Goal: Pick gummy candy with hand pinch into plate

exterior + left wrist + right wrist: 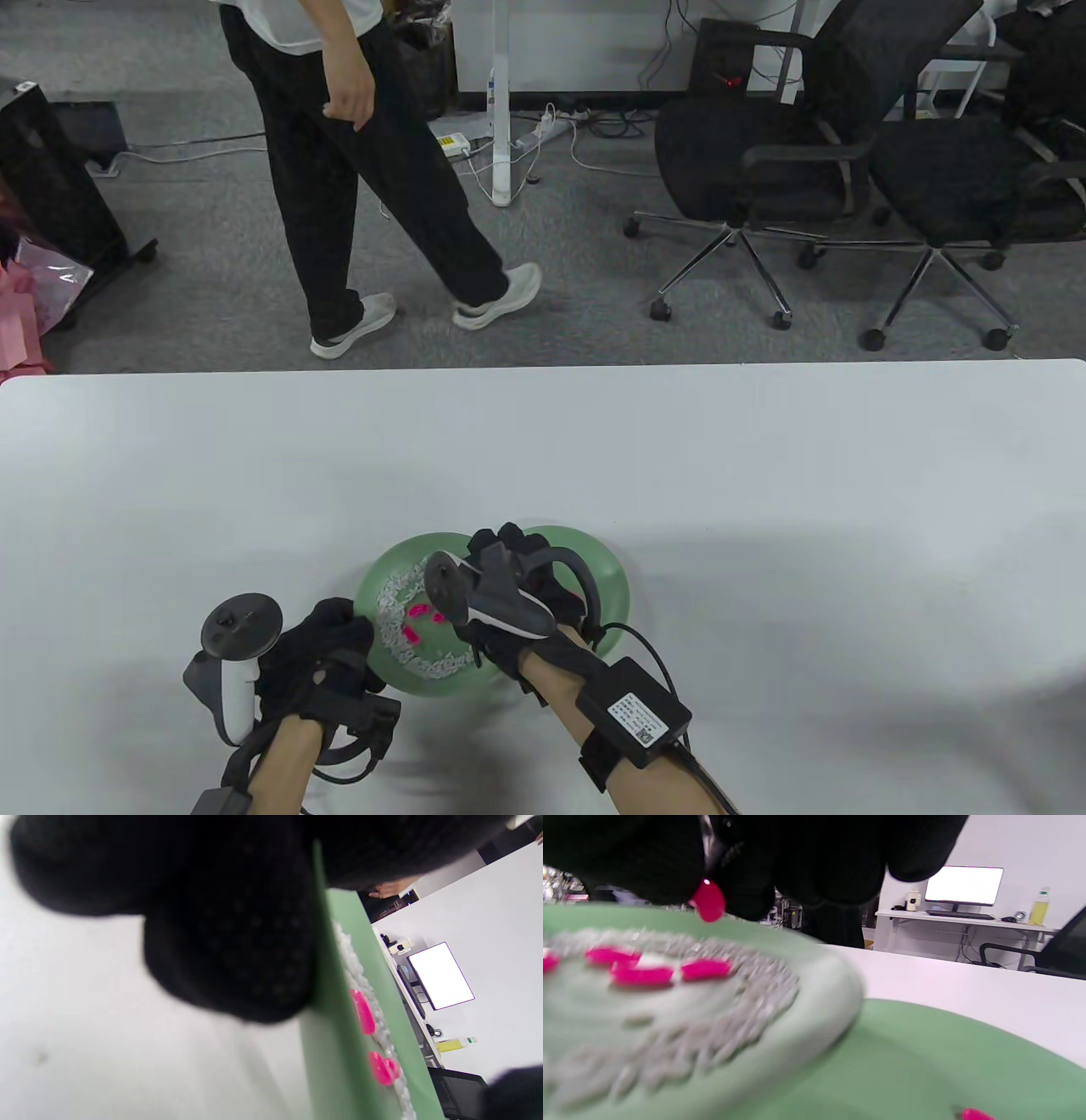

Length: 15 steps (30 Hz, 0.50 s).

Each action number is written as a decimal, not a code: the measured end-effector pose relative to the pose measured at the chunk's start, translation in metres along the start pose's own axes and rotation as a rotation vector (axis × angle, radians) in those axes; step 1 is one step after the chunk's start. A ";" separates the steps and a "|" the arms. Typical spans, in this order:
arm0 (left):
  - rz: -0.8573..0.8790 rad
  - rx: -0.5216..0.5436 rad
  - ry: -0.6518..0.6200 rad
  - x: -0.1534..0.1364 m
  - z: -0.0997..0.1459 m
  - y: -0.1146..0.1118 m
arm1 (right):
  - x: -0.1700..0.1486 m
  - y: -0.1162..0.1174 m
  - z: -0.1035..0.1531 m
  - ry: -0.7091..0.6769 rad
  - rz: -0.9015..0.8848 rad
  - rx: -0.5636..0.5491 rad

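Observation:
A green plate with a white pattern (386, 586) holds several pink gummy candies (415, 609). A second, plain green plate (607, 577) lies against its right side. My right hand (501, 586) hovers over where the two plates meet and pinches one pink gummy (708, 902) between its fingertips (670, 878), above the patterned plate (797, 1014). The plain plate (925, 1060) holds one gummy (975, 1115) at the view's bottom edge. My left hand (327, 645) grips the patterned plate's left rim (322, 993); gummies (363, 1012) lie just past its fingers (229, 955).
The white table (764, 509) carries only the two plates near its front edge. Beyond the far edge a person (356, 170) walks past, and two black office chairs (764, 170) stand at the back right.

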<state>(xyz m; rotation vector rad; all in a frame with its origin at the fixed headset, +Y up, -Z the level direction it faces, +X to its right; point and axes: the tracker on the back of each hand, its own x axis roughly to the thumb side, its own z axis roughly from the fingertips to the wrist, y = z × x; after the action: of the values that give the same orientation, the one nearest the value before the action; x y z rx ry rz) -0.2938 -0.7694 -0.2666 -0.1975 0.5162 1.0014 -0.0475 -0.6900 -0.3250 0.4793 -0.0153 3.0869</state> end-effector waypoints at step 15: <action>0.033 0.042 0.033 -0.009 -0.008 0.010 | -0.081 0.047 0.010 0.200 -0.021 0.162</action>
<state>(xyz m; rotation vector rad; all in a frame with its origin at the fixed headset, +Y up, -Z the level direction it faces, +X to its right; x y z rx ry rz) -0.3083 -0.7738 -0.2685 -0.1691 0.5716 1.0198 0.0320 -0.7385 -0.3402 0.1700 0.2427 3.1131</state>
